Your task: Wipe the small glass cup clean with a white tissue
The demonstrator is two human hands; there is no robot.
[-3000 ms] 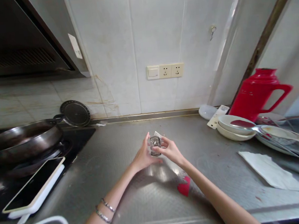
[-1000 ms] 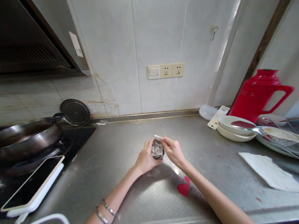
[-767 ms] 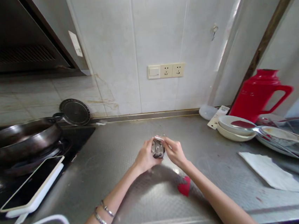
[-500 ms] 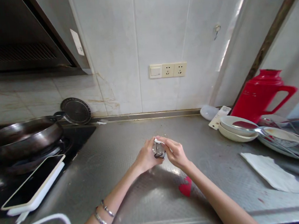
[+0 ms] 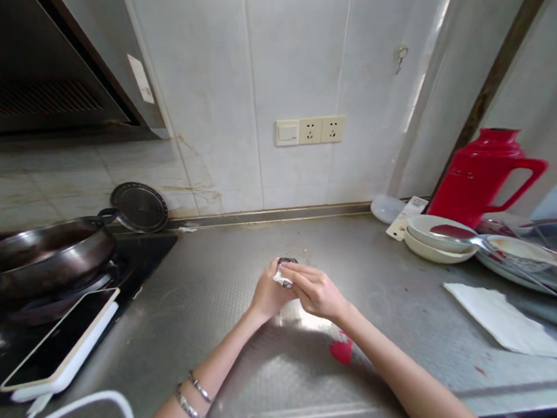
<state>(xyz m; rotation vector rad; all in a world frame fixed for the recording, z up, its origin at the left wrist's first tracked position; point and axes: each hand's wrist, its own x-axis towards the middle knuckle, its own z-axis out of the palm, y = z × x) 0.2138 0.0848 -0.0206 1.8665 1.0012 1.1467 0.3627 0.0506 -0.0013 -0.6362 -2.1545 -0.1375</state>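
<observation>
Over the middle of the metal counter, my left hand is wrapped round a small clear, dark-edged object that looks like glass. My right hand pinches a small white tissue or cloth and presses it against that object. The two hands touch, and the fingers cover most of the object, so its full shape is hidden. A red patch on the counter lies just below my right wrist.
At left, a metal pan sits on the stove, near a phone on a white block with a cable. At right are stacked bowls, a red thermos, plates and a flat white napkin.
My right hand has moved slightly left and over the front of the object, carrying the white piece along. Less of the object's clear side shows.
</observation>
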